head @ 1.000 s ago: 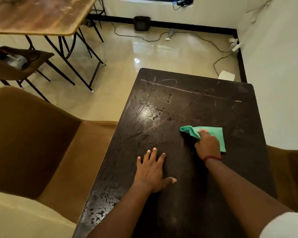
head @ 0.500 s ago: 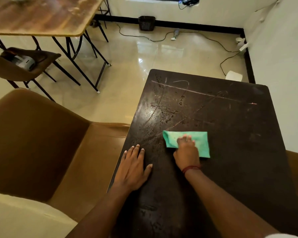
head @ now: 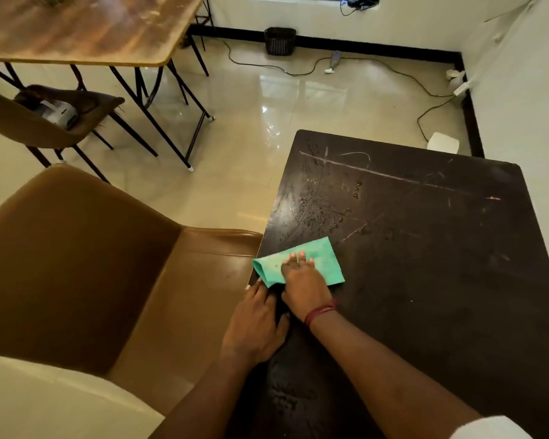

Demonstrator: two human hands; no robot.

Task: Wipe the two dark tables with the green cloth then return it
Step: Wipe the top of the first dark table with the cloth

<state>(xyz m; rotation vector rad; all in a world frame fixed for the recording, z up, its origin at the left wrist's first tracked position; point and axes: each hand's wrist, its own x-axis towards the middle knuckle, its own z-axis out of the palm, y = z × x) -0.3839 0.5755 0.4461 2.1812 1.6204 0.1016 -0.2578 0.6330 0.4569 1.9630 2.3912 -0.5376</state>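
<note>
The dark table (head: 425, 264) fills the right half of the view, scratched and speckled with wet droplets near its far left. A folded green cloth (head: 320, 256) lies at the table's left edge. My right hand (head: 305, 286), with a red band at the wrist, presses flat on the cloth, fingers straight. My left hand (head: 254, 324) rests flat on the table's left edge just behind the cloth, fingertips near the cloth's corner.
A brown padded chair (head: 86, 264) stands tight against the table's left side. Further left are a wooden folding table (head: 86, 30) and a chair (head: 45, 122) with a device on its seat. Cables, a small black bin (head: 280, 41) and a white box (head: 442, 142) lie on the tiled floor.
My right hand has slid the cloth leftward across the table to its left edge. My left hand has shifted left to the table's edge, and the view has panned left.
</note>
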